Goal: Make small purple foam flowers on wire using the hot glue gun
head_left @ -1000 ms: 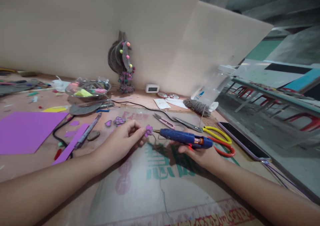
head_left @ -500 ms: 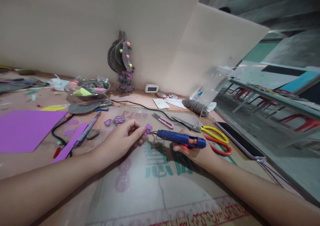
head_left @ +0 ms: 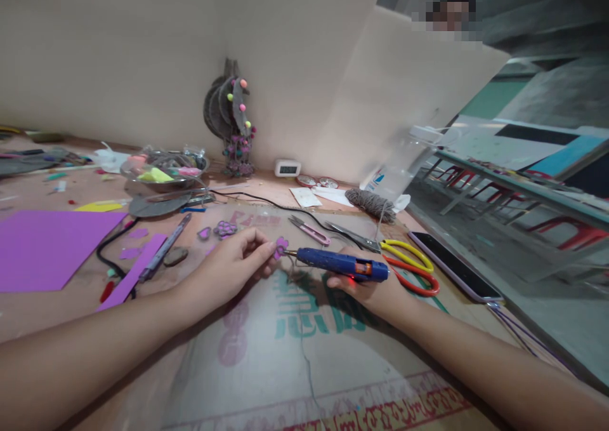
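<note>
Between the thumb and fingers of my left hand is a small purple flower cutout, held upright above the board. My right hand is wrapped round a blue hot glue gun, whose metal nozzle points left and meets the flower's face. A red light glows under the gun's body. A thin grey yarn hangs below the flower and trails down over the printed board. Just behind my left hand lie a grey-edged purple flower and a small purple petal piece.
Pink thread snips and yellow-and-red-handled scissors lie behind my right hand. A phone rests at the right edge. Purple sheet, a pen and a metal bowl stand left. A yarn skein and small clock sit behind.
The glue gun has shifted slightly left, its nozzle now further over the flower. My left hand stays in place. A person's blurred head has appeared above the partition at upper right.
</note>
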Available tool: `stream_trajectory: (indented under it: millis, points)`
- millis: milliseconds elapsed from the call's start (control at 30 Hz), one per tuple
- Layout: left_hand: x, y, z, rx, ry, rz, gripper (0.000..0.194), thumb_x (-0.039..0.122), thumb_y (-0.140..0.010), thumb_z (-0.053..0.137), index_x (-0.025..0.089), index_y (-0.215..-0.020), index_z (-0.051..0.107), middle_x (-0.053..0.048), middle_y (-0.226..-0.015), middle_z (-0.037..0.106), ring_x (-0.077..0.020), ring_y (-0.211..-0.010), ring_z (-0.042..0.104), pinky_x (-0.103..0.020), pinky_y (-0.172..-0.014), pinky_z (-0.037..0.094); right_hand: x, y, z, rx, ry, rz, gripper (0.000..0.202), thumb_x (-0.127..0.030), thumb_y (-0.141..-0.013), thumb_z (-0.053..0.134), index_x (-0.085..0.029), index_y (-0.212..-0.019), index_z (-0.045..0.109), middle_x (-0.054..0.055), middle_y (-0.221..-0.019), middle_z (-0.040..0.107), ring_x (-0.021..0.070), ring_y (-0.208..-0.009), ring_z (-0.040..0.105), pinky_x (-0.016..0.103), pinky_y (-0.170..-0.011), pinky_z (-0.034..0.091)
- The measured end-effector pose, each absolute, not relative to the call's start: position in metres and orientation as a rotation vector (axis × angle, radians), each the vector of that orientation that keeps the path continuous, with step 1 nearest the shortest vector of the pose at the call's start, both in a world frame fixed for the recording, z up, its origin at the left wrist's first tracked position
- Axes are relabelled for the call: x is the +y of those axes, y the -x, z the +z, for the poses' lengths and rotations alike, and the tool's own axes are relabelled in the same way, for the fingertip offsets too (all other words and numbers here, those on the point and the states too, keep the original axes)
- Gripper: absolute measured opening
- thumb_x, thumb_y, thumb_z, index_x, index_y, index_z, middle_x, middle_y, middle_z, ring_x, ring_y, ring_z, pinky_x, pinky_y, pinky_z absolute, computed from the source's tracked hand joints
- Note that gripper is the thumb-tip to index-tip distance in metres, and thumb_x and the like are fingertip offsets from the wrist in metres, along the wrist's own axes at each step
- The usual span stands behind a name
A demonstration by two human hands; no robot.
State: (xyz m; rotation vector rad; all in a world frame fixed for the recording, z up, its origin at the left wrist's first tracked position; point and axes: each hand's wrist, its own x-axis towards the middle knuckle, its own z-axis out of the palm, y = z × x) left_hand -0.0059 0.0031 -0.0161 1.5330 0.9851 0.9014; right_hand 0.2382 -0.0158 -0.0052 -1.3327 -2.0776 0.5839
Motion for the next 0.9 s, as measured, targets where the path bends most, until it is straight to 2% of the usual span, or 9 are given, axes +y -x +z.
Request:
stream_trajectory:
  millis: [500, 900]
  points:
    - [0.002, 0.003, -0.015, 0.956, -1.458, 0.921, 0.023, 0.037, -0.086, 0.047, 0.017, -0.075, 0.05, 0.003, -0.063, 0.055, -0.0099, -0.057, 0.05, -0.021, -0.054, 0.036, -0.017, -0.241, -0.006, -2.123, 1.394, 0.496, 0.03, -0.046, -0.072, 0.065, -0.019, -0.065, 0.055, 0.001, -0.061, 0.057, 0.0147, -0.057, 0.053, 0.026, -0.051, 0.042]
    - [0.006, 0.002, -0.021, 0.971, -1.404, 0.914, 0.029, 0.046, -0.084, 0.048, 0.018, -0.075, 0.048, 0.002, -0.063, 0.057, -0.0115, -0.057, 0.052, -0.022, -0.052, 0.036, -0.023, -0.24, 0.005, -2.057, 1.249, 0.608, 0.017, -0.038, -0.072, 0.067, -0.023, -0.07, 0.058, 0.002, -0.065, 0.061, 0.0194, -0.058, 0.058, 0.031, -0.052, 0.047]
